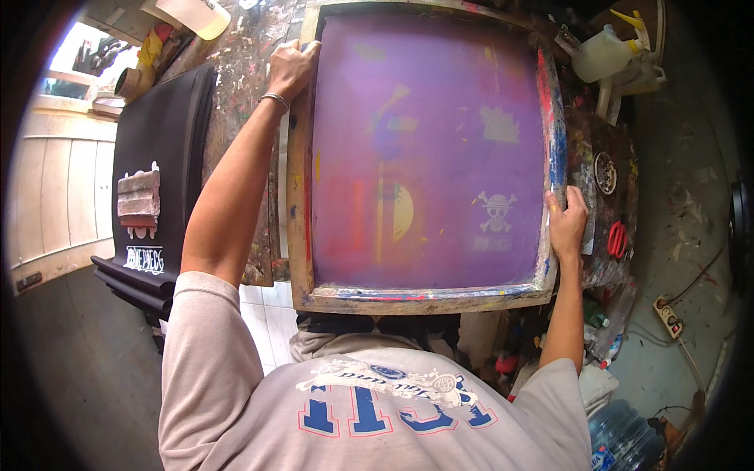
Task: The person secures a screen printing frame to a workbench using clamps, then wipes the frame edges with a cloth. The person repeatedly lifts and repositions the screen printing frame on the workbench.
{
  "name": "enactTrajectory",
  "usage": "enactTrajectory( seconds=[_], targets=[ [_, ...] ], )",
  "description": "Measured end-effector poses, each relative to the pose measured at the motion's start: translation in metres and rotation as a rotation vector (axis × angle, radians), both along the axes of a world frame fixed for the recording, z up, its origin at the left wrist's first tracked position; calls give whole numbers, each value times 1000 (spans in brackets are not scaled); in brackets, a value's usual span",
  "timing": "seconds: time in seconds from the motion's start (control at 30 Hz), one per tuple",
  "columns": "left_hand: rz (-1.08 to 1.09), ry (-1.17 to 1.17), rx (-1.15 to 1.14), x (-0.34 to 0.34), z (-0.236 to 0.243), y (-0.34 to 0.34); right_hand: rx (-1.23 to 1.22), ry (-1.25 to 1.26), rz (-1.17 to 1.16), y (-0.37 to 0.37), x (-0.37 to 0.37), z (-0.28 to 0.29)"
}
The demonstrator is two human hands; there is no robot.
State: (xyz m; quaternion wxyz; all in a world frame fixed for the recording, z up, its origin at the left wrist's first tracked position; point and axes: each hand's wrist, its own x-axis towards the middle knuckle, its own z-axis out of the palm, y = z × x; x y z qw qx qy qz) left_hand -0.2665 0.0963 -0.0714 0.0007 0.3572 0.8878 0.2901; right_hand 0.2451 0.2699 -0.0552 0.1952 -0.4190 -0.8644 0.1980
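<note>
A screen-printing screen point(428, 212) with a paint-stained wooden frame and purple mesh fills the middle of the head view, with faint stencil shapes, including a skull with crossed bones. My left hand point(292, 67) is closed on the frame's upper left edge. My right hand point(567, 220) grips the frame's lower right side. Left of my left arm lies a stack of black fabric point(155, 118) with white printing, and a reddish block-like item point(138, 194) rests on it over a print.
A paint-stained table point(216, 78) holds a pale jug point(192, 16) at top left, a spray bottle point(603, 53) at top right, red scissors point(616, 239) and a round container point(605, 173). A white wooden door point(64, 196) stands left; a power strip point(668, 317) and large water bottle point(628, 432) are lower right.
</note>
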Motion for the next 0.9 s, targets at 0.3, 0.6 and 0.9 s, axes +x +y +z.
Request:
enactTrajectory(
  seconds=[0.3, 0.6, 0.9],
  targets=[
    [5, -118, 83, -1, -1, -2, 20, 64, 9, -3, 2, -5],
    [13, -144, 85, 0, -1, -1, 25, 53, -7, -1, 5, -8],
    [2, -284, 154, 59, -13, -86, -1, 25, -10, -5, 9, -7]
  ],
)
